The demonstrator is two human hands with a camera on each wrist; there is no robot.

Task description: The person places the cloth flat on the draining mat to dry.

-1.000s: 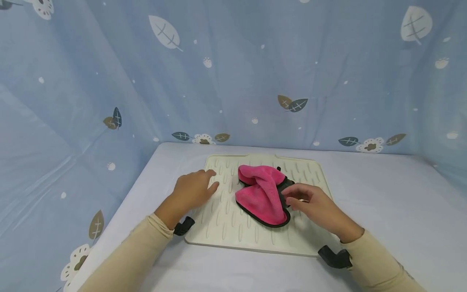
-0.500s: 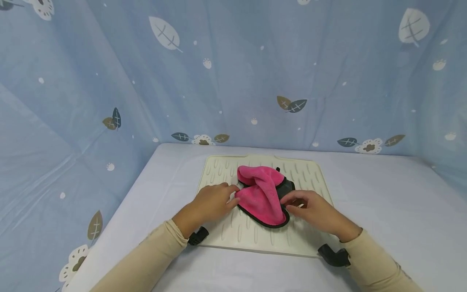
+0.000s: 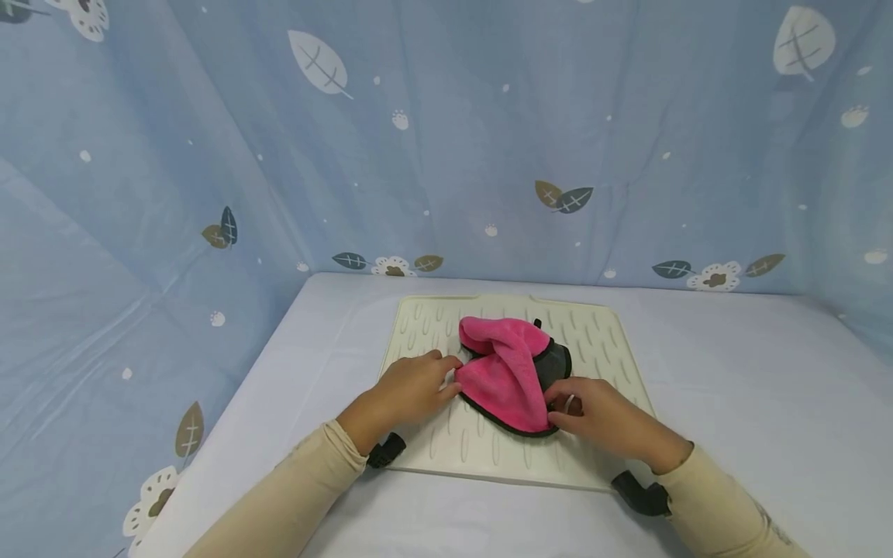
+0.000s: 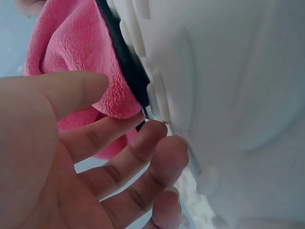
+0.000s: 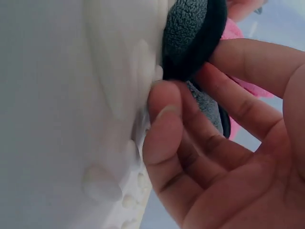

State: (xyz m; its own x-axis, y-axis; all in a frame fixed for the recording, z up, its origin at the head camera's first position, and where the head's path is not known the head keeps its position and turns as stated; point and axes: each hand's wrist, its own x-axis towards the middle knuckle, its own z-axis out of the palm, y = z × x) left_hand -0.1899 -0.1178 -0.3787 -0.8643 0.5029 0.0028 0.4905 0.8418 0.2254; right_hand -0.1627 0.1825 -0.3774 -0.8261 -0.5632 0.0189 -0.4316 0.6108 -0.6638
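A crumpled plush cleaning cloth (image 3: 504,376), pink on one face and grey on the other with black edging, lies in the middle of a cream ridged mat (image 3: 481,459). At its left corner, my left hand (image 3: 408,391) pinches the cloth; the left wrist view has the thumb over the pink pile (image 4: 76,40) and the index finger beneath. On the other side, my right hand (image 3: 596,411) grips the near right corner. In the right wrist view, the black edging and grey face (image 5: 186,24) sit between thumb and index finger, the other fingers curled below.
Under the mat is a table with a white cover (image 3: 739,372). A blue curtain (image 3: 446,139) with leaf prints stands behind and to the left. A black wrist-camera mount (image 3: 642,496) hangs below the right wrist, another (image 3: 387,449) below the left.
My left hand has moved right from beside the cloth to its left corner and taken hold there. The right hand has slid slightly nearer along the right edge to the near corner.
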